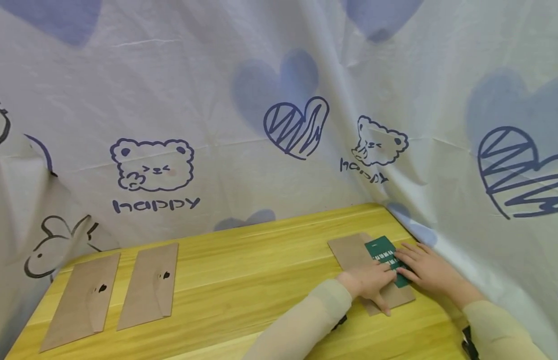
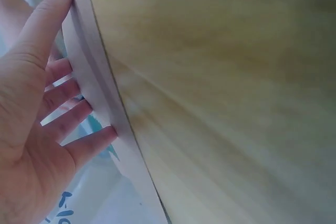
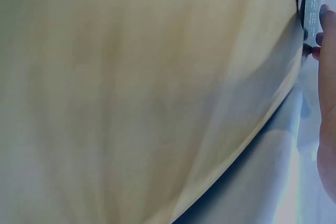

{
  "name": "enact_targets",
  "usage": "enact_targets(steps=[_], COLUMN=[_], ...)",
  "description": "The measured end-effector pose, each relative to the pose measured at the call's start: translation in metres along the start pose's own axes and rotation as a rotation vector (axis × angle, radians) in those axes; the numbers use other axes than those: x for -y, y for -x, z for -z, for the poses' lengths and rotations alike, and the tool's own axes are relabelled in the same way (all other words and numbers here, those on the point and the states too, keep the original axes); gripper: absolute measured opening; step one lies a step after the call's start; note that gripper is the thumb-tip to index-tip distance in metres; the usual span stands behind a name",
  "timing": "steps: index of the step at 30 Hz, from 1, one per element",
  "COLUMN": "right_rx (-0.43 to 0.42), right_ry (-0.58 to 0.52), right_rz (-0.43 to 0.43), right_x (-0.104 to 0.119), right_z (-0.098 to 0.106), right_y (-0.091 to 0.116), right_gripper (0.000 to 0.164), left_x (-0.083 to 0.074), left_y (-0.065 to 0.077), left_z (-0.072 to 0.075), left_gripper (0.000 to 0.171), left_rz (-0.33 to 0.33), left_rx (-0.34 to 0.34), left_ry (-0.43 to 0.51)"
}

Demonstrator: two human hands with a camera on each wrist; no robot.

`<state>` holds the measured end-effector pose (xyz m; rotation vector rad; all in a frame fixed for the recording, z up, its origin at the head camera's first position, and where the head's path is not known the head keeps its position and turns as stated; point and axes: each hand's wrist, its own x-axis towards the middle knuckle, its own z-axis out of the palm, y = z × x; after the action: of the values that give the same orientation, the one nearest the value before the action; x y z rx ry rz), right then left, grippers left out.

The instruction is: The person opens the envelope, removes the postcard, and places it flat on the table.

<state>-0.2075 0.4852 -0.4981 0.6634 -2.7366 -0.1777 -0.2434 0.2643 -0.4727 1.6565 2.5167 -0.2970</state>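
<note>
Two hands (image 1: 371,284) (image 1: 428,267), lower right, touch the green card (image 1: 379,247), fingers straight; I think pushing hard could bend it.

There are three envelopes (image 1: 148,287), one table (image 1: 247,280) and seemingly one green card (image 1: 380,246).

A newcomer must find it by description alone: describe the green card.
On the yellow wood-grain table, look toward the right of the head view for a brown envelope. Over it, partly covered by the left hand and right hand, lies the green card. Its green face and white lettering set it apart from the envelope's brown.
</note>
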Motion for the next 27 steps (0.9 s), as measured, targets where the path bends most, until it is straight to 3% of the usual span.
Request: enact_targets(steps=[6,10,19,27], right_rx=[-0.114,-0.132,-0.01,0.095], right_ry=[0.02,0.035,0.07,0.066], right_rz=[0.047,0.025,-0.049,-0.12], right_x=[-0.007,-0.009,-0.007,-0.004], right_z=[-0.006,-0.006,-0.01,-0.016], right_y=[-0.018,-0.033,-0.065,-0.077], right_gripper=[0.044,0.046,0.051,0.049], left_x=[0.001,0.003,0.004,0.004], left_y=[0.0,0.0,0.002,0.001], left_z=[-0.005,-0.006,-0.002,-0.002], left_gripper=[0.082,0.081,0.081,0.083], left_rz=[-0.002,-0.016,-0.024,-0.033], left_rx=[-0.015,-0.018,-0.009,0.0], left_ry=[0.016,0.002,-0.007,-0.006])
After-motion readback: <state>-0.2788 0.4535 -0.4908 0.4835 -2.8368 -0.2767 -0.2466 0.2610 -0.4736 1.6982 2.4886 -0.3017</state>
